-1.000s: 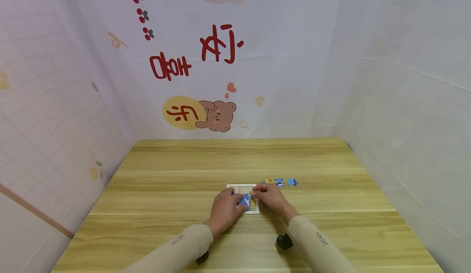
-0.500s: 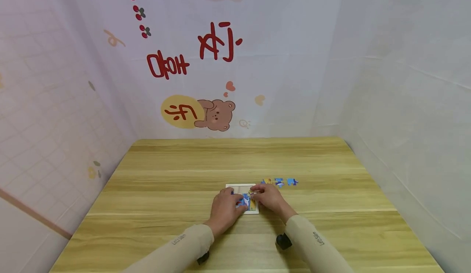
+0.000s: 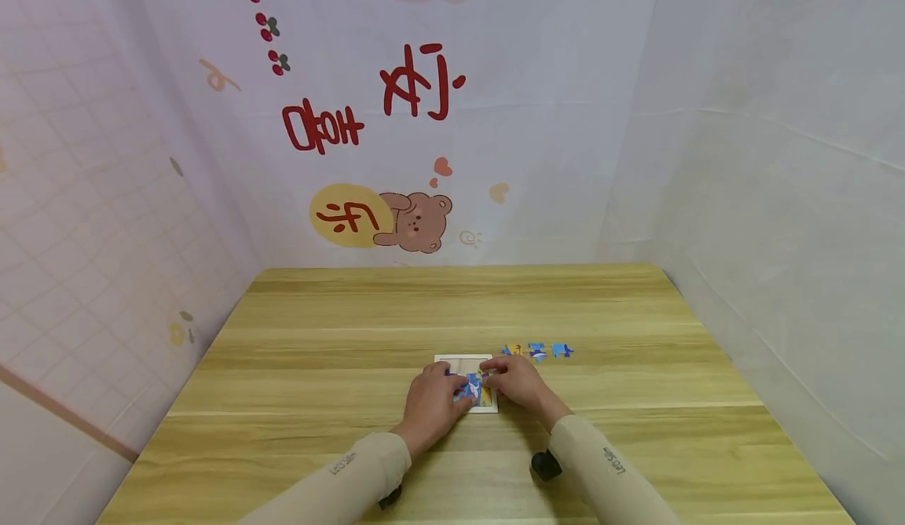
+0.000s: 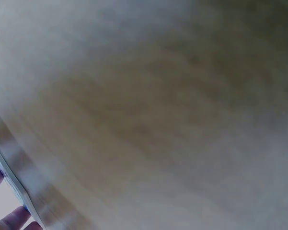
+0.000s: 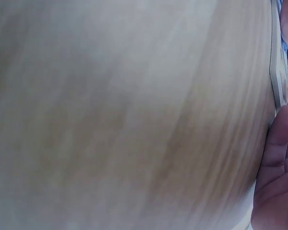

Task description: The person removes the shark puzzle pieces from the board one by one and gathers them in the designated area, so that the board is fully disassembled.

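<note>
Wood-grained worktop (image 3: pixel 339 313), carrying all the working parts before a printed fabric backdrop (image 3: pixel 551 148). Left hand (image 3: pixel 430 401): laid over the left side of the tray, fingers spread and loosely bent, their tips resting on it, apparently to steady it. Right hand (image 3: pixel 522 381): at the tray's right side, thumb and forefinger brought near each other; whether they pinch a piece or merely press it cannot be told, and the right wrist view does not settle it. White-rimmed jigsaw tray (image 3: pixel 495 401): flat on the worktop between the hands, its far strip bare. Assembled section (image 3: pixel 472 389): blue and yellow, filling the visible near part. Loose pieces, in a row just beyond the tray's far right corner: one yellow and blue (image 3: pixel 516 349), one blue and white (image 3: pixel 537 347), one blue (image 3: pixel 561 349). Step in hand, as judged: seating a small yellow-and-purple piece (image 3: pixel 484 372) along the right edge. The next move calls for aligning its tabs with its neighbours, then pressing it level while the left hand prevents slipping.
</note>
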A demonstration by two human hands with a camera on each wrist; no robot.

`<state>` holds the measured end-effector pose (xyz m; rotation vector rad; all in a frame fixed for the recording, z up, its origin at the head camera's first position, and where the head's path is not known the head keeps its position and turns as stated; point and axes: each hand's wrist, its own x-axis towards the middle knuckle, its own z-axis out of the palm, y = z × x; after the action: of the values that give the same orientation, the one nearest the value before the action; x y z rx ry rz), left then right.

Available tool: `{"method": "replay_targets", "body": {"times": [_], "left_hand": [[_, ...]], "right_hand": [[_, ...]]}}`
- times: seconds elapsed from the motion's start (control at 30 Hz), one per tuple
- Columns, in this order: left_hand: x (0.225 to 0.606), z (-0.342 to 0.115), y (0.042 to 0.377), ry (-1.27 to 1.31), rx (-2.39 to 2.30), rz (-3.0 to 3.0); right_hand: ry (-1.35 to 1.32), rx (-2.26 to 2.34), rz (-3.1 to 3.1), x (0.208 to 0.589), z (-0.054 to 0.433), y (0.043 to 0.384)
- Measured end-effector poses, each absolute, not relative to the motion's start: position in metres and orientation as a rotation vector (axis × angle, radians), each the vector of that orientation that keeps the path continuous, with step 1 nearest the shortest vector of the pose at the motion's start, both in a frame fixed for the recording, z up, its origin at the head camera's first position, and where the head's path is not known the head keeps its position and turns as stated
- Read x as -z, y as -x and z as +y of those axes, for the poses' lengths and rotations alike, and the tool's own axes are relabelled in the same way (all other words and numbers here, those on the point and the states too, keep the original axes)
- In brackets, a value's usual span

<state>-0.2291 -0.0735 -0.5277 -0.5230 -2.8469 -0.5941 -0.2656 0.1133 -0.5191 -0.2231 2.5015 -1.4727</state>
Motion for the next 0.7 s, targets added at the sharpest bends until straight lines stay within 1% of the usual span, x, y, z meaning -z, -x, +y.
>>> {"method": "replay_targets", "body": {"times": [0.43, 0.7], "left_hand": [[0.5274, -0.0739, 0.2279, 0.527, 0.573, -2.859], [0.5256, -0.0737, 0.2271, 0.532, 0.582, -2.856]], "right_hand": [[0.294, 1.597, 2.432, 0.5217, 0.1192, 0.2616], [0.261, 1.638, 2.424, 0.5245, 0.1181, 0.2604]]}}
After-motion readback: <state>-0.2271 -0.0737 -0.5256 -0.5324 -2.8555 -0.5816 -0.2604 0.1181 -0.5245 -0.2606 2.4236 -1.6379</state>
